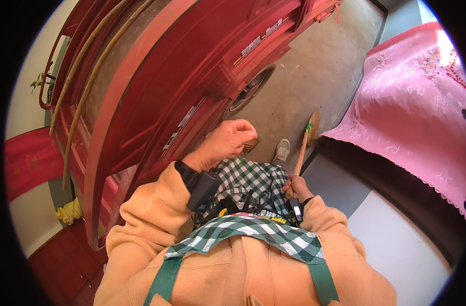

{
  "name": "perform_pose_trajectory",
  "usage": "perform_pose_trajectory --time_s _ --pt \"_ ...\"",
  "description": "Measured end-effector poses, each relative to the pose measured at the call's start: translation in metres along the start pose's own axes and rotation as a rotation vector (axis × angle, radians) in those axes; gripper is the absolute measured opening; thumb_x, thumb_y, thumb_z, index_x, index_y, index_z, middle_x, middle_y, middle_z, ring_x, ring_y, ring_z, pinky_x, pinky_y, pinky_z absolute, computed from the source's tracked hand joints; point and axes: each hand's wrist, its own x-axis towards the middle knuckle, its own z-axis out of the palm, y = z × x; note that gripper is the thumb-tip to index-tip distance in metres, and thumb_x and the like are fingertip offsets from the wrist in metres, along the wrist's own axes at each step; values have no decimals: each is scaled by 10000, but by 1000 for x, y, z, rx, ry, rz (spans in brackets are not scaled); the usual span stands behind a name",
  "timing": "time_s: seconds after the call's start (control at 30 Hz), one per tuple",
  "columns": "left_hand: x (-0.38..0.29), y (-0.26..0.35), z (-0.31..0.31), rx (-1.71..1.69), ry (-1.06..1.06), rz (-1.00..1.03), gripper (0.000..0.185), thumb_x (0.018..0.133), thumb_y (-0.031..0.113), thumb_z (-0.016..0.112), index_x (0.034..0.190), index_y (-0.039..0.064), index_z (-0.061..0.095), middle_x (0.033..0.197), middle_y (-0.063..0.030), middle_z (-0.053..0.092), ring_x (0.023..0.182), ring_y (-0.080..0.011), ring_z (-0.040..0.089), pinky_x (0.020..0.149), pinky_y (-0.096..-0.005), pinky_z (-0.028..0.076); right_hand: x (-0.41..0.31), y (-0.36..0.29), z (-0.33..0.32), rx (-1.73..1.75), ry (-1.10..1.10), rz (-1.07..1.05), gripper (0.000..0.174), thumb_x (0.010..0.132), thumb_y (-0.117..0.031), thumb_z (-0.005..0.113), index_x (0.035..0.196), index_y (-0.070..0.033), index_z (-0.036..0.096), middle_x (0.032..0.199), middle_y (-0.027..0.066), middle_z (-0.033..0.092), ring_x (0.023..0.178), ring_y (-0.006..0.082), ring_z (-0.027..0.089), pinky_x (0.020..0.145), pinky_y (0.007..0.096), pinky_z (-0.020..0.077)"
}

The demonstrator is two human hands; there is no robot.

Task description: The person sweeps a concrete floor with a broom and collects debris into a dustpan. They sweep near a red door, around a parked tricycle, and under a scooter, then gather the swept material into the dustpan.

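Observation:
My left hand [234,138] is raised beside the red vehicle's side, its fingers curled in a loose fist; I see nothing in it. Just beyond its fingertips, lower down, a small brown bristly or slatted thing [251,145] is partly hidden by the hand. My right hand [298,186] is closed around the wooden handle [301,155] of a broom. The broom's straw head [313,128], bound with green, is by the floor near the foot of the wall. A green checked apron [248,174] covers my lap, and a shoe [282,150] shows on the floor.
A red cargo vehicle [171,72] fills the left side, with long wooden sticks [97,67] across its bed and a wheel [252,91] below. A pink embroidered cloth [408,99] hangs over something dark at right. A yellow cloth [69,211] lies at far left.

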Motion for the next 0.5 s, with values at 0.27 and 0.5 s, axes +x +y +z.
perform_pose_trajectory --time_s 0.27,0.5 --pt "-125 -28 -71 92 290 109 62 902 136 553 908 74 556 593 108 376 455 19 294 391 -166 184 -23 39 30 36 -190 118 103 899 -64 430 805 -48 393 573 21 385 438 103 371 393 271 391" --pt "-169 -104 -87 712 512 -115 321 702 159 701 965 20 581 547 -36 485 464 -104 421 461 -283 348 -61 1 9 -544 -31 -211 80 876 -78 488 890 -47 416 639 42 435 448 126 396 376 268 375"
